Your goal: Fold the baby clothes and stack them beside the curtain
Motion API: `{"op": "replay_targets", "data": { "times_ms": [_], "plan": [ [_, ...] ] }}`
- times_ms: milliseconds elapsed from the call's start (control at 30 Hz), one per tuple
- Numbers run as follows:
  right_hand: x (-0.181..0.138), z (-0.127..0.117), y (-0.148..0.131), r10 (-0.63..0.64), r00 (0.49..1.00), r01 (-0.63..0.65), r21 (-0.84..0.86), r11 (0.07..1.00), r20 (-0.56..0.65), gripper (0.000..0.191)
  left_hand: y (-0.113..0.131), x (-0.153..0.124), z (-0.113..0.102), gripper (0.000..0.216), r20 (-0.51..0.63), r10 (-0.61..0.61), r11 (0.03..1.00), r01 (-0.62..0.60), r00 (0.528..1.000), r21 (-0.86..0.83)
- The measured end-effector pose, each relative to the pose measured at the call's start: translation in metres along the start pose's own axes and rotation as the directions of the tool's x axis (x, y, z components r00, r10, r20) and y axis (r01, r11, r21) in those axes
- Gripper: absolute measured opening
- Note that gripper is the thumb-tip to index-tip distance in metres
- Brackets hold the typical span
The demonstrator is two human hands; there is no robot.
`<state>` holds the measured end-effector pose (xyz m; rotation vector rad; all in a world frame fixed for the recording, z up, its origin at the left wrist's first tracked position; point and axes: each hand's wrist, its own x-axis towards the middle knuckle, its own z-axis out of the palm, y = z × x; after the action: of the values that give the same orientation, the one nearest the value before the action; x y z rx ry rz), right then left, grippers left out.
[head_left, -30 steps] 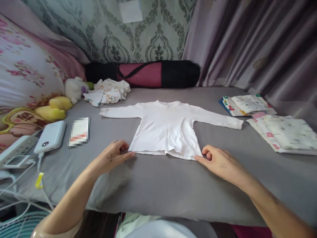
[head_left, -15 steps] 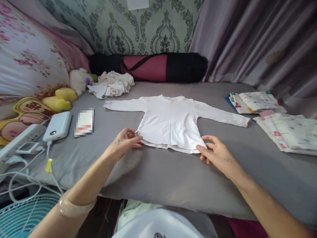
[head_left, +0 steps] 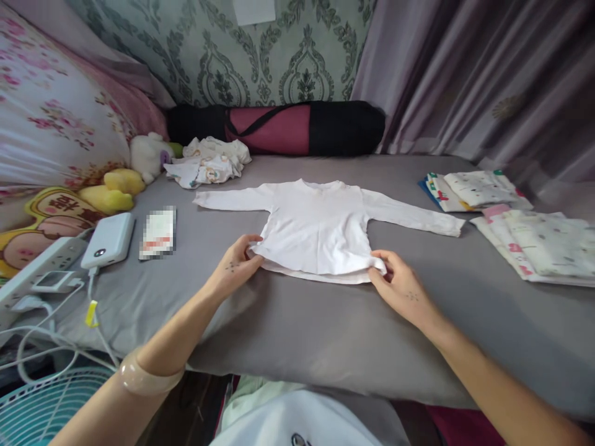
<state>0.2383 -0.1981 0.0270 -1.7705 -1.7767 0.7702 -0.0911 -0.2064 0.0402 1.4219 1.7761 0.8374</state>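
A small white long-sleeved shirt [head_left: 318,226] lies spread on the grey bed sheet [head_left: 320,334], its neck away from me and both sleeves stretched out sideways. My left hand [head_left: 235,266] pinches the left corner of its hem between thumb and fingers. At the opposite hem corner, my right hand [head_left: 400,285] grips the cloth the same way. The front layer of the hem is raised a little at both corners, and the back layer shows beneath it. Some creases run across the lower right of the shirt.
Folded patterned clothes [head_left: 534,244] lie at the right. A crumpled printed garment [head_left: 209,162] is at the back left, before a black and maroon bag [head_left: 279,129]. On the left are a white power bank [head_left: 108,238], a power strip [head_left: 44,272], cables and plush toys [head_left: 111,191].
Both hands have closed more firmly on the hem corners. The front hem layer is lifted slightly, exposing more of the back layer, and the right hand has shifted a little left.
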Motion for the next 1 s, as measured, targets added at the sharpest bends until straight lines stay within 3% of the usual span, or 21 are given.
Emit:
{"op": "replay_targets", "data": {
  "times_ms": [100,267,500,667,833,1000],
  "plan": [
    [0.001,0.001,-0.004,0.015,1.000,-0.015,-0.053,0.998,0.000,0.035,-0.001,0.003,0.001,0.046,-0.034,0.065,0.989,-0.060,0.997,0.132],
    [-0.002,-0.011,-0.009,0.002,1.000,-0.004,-0.334,0.943,-0.007,0.043,0.000,0.001,-0.012,0.044,-0.049,0.167,0.912,-0.135,0.985,0.388],
    [-0.008,-0.017,-0.012,-0.021,0.993,0.082,-0.544,0.835,0.118,0.042,-0.009,-0.002,-0.019,0.047,0.123,0.218,0.713,-0.244,0.968,0.658],
    [-0.012,-0.022,-0.012,-0.017,0.984,0.121,-0.596,0.794,0.177,0.043,-0.012,-0.002,-0.020,0.042,0.231,0.206,0.633,-0.309,0.951,0.709],
    [-0.015,-0.026,-0.004,-0.104,0.974,0.203,-0.580,0.789,0.200,0.044,-0.020,-0.002,-0.025,0.043,0.304,0.219,0.588,-0.374,0.927,0.717],
    [-0.020,-0.026,0.007,-0.172,0.960,0.271,-0.582,0.767,0.221,0.046,-0.026,-0.006,-0.042,0.046,0.394,0.245,0.637,-0.454,0.886,0.624]
  ]
}}
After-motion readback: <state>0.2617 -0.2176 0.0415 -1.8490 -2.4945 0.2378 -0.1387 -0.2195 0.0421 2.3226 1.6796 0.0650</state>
